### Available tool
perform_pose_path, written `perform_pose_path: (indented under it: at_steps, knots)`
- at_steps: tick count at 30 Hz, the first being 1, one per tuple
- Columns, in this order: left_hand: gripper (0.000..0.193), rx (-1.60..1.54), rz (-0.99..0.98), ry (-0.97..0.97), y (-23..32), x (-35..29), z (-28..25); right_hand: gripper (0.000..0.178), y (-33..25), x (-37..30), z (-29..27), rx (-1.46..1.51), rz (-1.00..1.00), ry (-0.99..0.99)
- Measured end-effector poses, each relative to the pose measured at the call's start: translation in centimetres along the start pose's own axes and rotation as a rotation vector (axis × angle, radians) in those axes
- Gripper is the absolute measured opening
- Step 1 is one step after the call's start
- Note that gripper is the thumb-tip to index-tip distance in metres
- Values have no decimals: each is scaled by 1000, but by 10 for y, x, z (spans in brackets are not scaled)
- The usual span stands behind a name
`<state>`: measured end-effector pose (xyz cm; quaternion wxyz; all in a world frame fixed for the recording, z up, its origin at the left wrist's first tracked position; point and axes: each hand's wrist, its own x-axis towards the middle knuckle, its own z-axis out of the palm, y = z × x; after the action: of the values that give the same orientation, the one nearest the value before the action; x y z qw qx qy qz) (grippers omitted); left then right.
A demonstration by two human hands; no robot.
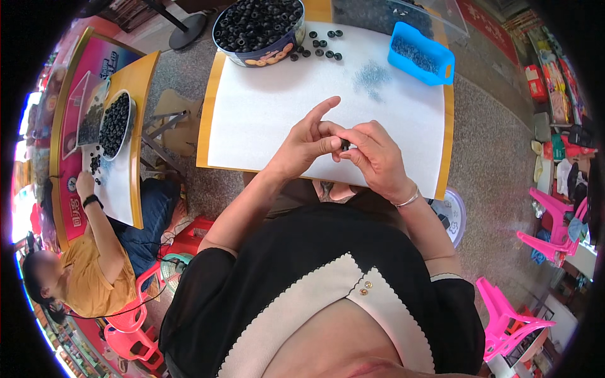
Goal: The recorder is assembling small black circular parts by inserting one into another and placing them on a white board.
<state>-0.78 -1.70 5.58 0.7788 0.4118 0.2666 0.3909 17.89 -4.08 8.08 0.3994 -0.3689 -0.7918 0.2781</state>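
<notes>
Black, small and squat: one piece (345, 144) is held between the two hands, above the near part of the white sheet (271, 113). Key relation — the piece lies to the right of the left hand (305, 143), at its thumb tip, and to the left of the right hand (378, 154), at its fingertips; both meet it, so neither is clearly nearer. Right hand: thumb and fingers together, pinched on the piece. Left hand: thumb tip up against it, index finger extended forward and right, clear of it; how firmly this hand grips, cannot tell. Long axis of the piece: not resolved, fingers cover much of it. Appearance: a dark patch only, hole not made out. For comparison, the loose black pieces (319, 43) beyond the hands are short, rounded rings; like ones heap in the round tub (261, 60) at far left. Fine blue-grey bits (372, 79) lie scattered on the sheet, between the hands and the far edge — more of them in the blue tray (416, 75), far right
</notes>
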Motion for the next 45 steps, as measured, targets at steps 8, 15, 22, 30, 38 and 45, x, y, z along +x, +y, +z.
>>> perform_pose_path:
  at_steps: [8,15,22,30,38,45]
  knots:
    - [80,99,-52,3,-3,0,-8,32,6,-5,6,24,110,-97]
    - [40,33,-62,124,-18,1,-4,34,10,-4,11,-118,5,-22]
    - [31,-103,-92,8,-14,-2,-6,33,8,-8,15,-36,-2,-38]
    - [29,-84,-141,47,-18,5,-5,28,22,-13,22,35,82,41]
    - [49,293,-121,227,-31,17,12,15,36,-2,37,-275,95,64]
    - [53,576,132,421,-46,24,15,13,46,-1,52,-354,23,73]
